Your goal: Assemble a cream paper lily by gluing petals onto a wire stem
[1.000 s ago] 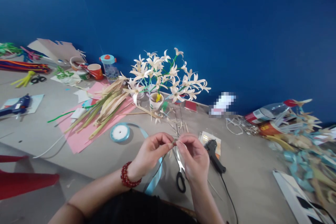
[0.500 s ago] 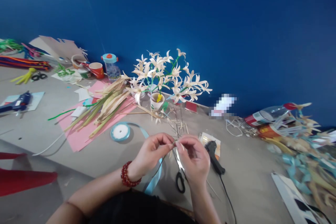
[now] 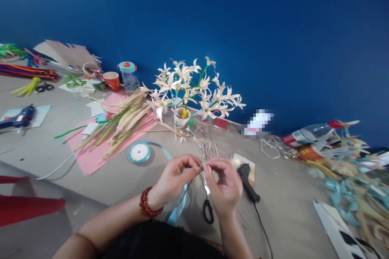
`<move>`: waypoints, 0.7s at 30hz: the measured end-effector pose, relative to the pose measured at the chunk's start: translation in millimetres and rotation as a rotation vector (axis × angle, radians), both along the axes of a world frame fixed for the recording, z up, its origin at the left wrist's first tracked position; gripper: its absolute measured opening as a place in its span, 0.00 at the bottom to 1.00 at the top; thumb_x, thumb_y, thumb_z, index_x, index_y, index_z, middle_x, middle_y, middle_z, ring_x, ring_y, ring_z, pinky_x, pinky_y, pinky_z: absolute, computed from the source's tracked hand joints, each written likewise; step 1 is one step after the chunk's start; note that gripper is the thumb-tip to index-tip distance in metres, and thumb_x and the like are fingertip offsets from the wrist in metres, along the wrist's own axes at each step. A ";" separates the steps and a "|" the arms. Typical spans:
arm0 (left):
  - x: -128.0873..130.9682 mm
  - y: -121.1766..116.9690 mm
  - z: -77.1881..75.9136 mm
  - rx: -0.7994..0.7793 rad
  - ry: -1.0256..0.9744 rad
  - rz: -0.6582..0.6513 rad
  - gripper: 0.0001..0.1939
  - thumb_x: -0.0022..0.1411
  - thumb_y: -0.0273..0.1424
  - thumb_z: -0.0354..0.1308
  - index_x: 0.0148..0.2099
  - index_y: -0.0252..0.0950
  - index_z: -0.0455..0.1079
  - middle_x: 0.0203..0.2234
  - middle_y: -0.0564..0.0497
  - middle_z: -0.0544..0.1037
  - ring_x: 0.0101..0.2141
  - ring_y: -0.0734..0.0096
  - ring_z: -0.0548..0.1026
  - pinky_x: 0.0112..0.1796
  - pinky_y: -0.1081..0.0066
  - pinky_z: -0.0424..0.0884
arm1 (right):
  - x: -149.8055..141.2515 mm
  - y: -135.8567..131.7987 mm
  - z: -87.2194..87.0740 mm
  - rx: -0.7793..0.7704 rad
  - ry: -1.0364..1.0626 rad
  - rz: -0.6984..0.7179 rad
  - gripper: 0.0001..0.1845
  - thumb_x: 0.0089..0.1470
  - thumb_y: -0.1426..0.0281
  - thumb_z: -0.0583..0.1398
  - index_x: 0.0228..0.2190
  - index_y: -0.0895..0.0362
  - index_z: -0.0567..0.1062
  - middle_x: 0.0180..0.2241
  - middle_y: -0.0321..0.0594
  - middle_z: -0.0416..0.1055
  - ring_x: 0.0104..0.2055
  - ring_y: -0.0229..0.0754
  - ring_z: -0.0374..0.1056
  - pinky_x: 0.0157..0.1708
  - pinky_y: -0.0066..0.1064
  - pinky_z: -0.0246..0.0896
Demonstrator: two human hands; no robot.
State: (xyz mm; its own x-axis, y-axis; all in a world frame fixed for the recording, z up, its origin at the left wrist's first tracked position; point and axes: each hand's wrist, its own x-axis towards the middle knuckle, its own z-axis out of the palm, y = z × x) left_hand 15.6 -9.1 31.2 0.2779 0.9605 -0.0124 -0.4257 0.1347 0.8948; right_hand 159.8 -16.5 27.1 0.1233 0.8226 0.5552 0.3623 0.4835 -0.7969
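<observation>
Both my left hand (image 3: 174,179) and right hand (image 3: 223,184) pinch one tiny pale straw-coloured petal piece (image 3: 202,166) together fingertip-to-fingertip, mid-shaping I judge; next needs a steadier twist.

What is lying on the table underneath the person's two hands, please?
Black-handled scissors and a loop of light blue ribbon lie below the left hand and right hand. The blades' upper part and the ribbon's middle are covered.
</observation>
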 end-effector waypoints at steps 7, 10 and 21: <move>-0.3 0.0 3.5 -0.024 -0.006 0.008 0.09 0.58 0.32 0.63 0.29 0.33 0.69 0.33 0.47 0.75 0.36 0.67 0.71 0.41 0.68 0.65 | 1.6 -2.6 -5.5 -0.020 0.034 0.009 0.09 0.54 0.77 0.63 0.38 0.54 0.74 0.37 0.40 0.69 0.35 0.41 0.69 0.33 0.33 0.69; -0.2 -0.5 3.2 -0.023 -0.007 0.005 0.09 0.58 0.32 0.63 0.29 0.33 0.69 0.33 0.48 0.74 0.36 0.68 0.71 0.41 0.69 0.66 | 2.1 -3.4 -7.3 -0.048 0.044 0.020 0.09 0.54 0.76 0.63 0.38 0.54 0.73 0.38 0.40 0.69 0.35 0.40 0.70 0.33 0.32 0.69; -1.4 -0.1 -0.3 0.036 0.048 -0.011 0.08 0.61 0.31 0.61 0.30 0.34 0.69 0.34 0.48 0.74 0.37 0.68 0.71 0.41 0.69 0.65 | 3.6 -2.9 -5.3 -0.067 0.028 0.024 0.10 0.53 0.77 0.63 0.38 0.53 0.74 0.38 0.38 0.69 0.34 0.39 0.70 0.32 0.31 0.69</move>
State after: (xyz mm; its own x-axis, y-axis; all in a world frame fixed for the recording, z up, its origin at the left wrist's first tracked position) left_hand 14.2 -9.2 30.9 0.2885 0.9575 0.0085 -0.3807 0.1066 0.9185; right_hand 163.4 -19.4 21.8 0.1179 0.8607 0.4952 0.3284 0.4369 -0.8374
